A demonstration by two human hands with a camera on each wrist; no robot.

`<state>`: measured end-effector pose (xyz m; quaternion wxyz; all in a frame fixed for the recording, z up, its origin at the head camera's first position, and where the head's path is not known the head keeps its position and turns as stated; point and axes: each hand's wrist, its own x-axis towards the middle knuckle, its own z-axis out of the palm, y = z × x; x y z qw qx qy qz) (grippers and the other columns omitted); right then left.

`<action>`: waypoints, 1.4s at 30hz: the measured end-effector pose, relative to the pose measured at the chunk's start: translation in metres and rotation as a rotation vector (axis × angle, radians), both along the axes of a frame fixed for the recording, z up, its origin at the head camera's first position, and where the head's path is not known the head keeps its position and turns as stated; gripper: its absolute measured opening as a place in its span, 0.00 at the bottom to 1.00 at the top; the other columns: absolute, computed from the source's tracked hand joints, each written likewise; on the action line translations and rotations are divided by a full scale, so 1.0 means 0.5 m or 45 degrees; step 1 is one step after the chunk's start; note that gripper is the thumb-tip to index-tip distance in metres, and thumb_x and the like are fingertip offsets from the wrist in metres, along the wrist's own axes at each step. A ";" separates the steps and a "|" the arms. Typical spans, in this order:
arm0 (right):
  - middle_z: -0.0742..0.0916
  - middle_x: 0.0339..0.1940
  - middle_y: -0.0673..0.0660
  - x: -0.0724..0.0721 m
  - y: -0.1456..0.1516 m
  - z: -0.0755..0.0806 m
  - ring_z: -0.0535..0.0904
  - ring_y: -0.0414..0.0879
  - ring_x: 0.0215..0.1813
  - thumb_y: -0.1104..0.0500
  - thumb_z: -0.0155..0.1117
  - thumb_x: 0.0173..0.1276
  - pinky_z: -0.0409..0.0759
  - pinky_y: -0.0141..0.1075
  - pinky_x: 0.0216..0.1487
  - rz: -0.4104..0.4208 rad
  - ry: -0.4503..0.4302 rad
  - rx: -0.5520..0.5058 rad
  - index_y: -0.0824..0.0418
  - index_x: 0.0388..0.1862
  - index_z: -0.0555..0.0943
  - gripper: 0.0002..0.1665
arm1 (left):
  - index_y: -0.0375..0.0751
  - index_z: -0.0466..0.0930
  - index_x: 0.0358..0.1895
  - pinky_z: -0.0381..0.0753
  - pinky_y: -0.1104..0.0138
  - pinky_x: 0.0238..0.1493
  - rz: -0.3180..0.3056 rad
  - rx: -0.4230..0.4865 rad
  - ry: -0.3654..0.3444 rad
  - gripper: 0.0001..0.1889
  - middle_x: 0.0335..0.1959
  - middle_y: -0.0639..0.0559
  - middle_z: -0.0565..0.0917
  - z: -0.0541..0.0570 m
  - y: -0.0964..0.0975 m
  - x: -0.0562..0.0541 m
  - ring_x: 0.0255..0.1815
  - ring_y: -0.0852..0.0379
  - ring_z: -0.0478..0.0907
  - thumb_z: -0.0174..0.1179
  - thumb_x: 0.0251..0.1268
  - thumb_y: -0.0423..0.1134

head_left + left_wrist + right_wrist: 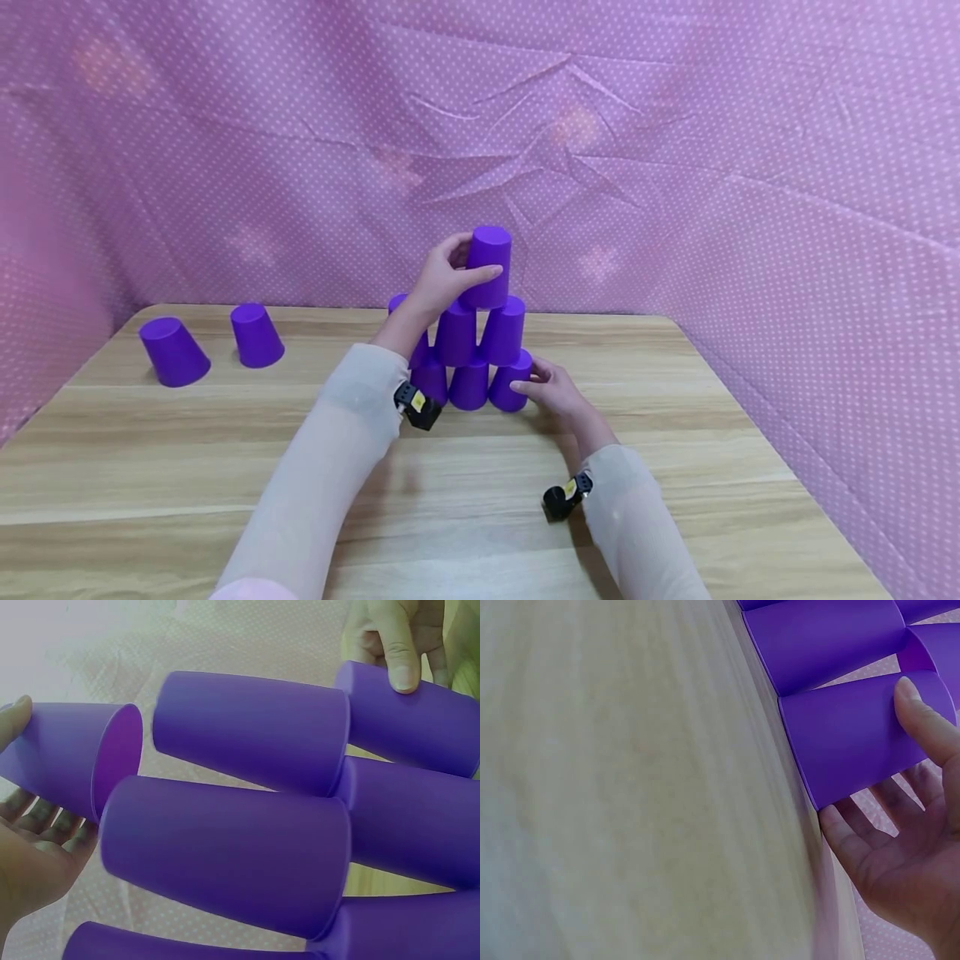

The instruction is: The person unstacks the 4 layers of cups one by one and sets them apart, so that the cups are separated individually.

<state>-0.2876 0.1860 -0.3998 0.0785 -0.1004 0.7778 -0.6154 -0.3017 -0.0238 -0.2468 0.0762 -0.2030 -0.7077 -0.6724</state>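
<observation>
Upside-down purple cups stand in a pyramid on the table. My left hand (442, 279) grips a purple cup (491, 258) at the top, thumb in front and fingers behind. Its open rim (120, 761) hangs close to the bases of two middle-row cups (502, 329); whether it touches them I cannot tell. My right hand (555, 390) holds the right-end bottom-row cup (855, 739), thumb on its front and fingers round the far side. More bottom-row cups (469, 385) stand to its left. The left forearm and wrist hide part of the pyramid's left end.
Two more upside-down purple cups stand apart at the left, one (175, 354) nearer and one (257, 337) farther back. The wooden table (465, 517) reaches a pink dotted cloth (675, 208) behind and at the sides. A small camera (567, 497) sits on the right wrist.
</observation>
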 end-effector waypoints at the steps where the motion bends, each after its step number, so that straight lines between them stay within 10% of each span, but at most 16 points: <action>1: 0.77 0.50 0.59 0.001 0.000 0.000 0.71 0.51 0.52 0.61 0.64 0.53 0.66 0.42 0.54 -0.001 0.000 0.000 0.60 0.58 0.68 0.32 | 0.35 0.64 0.56 0.70 0.66 0.48 0.004 0.003 0.005 0.30 0.47 0.43 0.74 0.003 -0.003 0.001 0.47 0.52 0.71 0.64 0.47 0.34; 19: 0.75 0.52 0.62 0.003 -0.001 0.003 0.69 0.53 0.53 0.62 0.64 0.53 0.65 0.42 0.55 0.015 -0.019 -0.010 0.62 0.59 0.66 0.33 | 0.32 0.65 0.54 0.69 0.66 0.50 0.109 0.090 0.048 0.28 0.46 0.40 0.73 0.040 -0.082 0.018 0.47 0.50 0.70 0.63 0.46 0.30; 42: 0.76 0.51 0.60 0.000 -0.005 -0.001 0.70 0.51 0.53 0.60 0.65 0.52 0.66 0.41 0.54 -0.014 -0.023 0.005 0.59 0.59 0.66 0.34 | 0.31 0.63 0.56 0.65 0.64 0.53 0.388 0.055 0.033 0.29 0.47 0.42 0.71 0.017 -0.256 0.034 0.48 0.52 0.67 0.63 0.48 0.33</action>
